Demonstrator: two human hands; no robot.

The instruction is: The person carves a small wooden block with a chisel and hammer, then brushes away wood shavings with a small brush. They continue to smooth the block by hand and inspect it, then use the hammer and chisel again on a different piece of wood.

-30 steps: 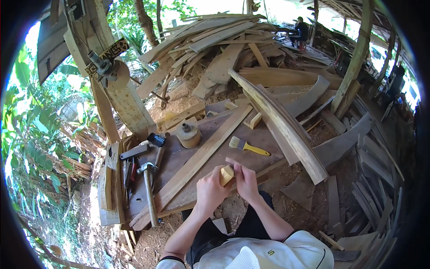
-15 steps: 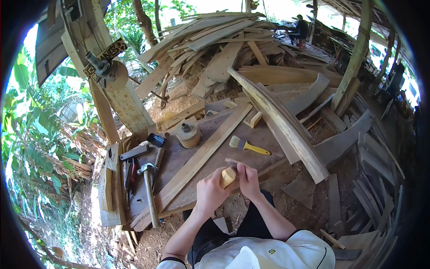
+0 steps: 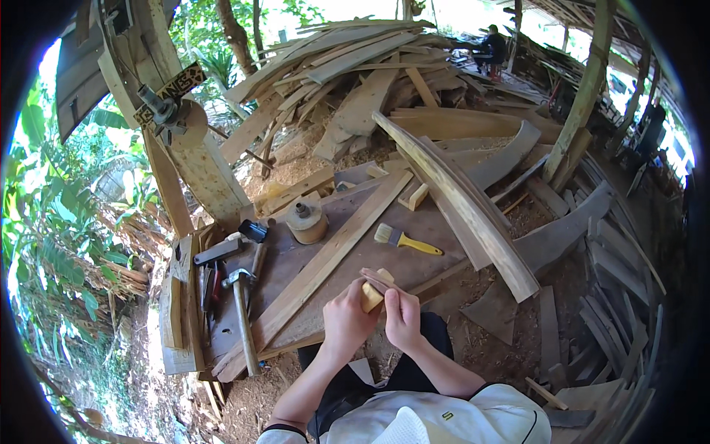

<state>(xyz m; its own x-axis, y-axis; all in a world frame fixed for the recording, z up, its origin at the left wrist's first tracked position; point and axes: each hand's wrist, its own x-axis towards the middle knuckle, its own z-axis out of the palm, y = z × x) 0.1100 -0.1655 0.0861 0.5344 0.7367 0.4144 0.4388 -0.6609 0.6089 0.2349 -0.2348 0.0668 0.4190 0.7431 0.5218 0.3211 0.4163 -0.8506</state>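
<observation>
My left hand (image 3: 346, 320) is closed around a small, pale wooden block (image 3: 371, 298) above the near edge of the workbench. Pinched in my right hand (image 3: 403, 323) is a thin, reddish-brown strip (image 3: 378, 278), perhaps folded sandpaper, lying against the upper side of the block. Both hands are close together, and my fingers cover part of the block. Just beyond them on the bench rests a paintbrush (image 3: 408, 241) with a yellow handle. A long plank (image 3: 325, 268) crosses the bench to the left of my hands.
On the bench's left side lie a hammer (image 3: 242, 318), red-handled pliers (image 3: 217, 283) and a round wooden piece (image 3: 307, 223). A long curved beam (image 3: 462, 211) slants down at the right. Behind rises a pile of boards (image 3: 355, 66); offcuts (image 3: 614, 251) cover the ground at right.
My right hand has shifted slightly left and down towards my left hand. The brown strip, earlier at the block's far right, now lies across its upper side.
</observation>
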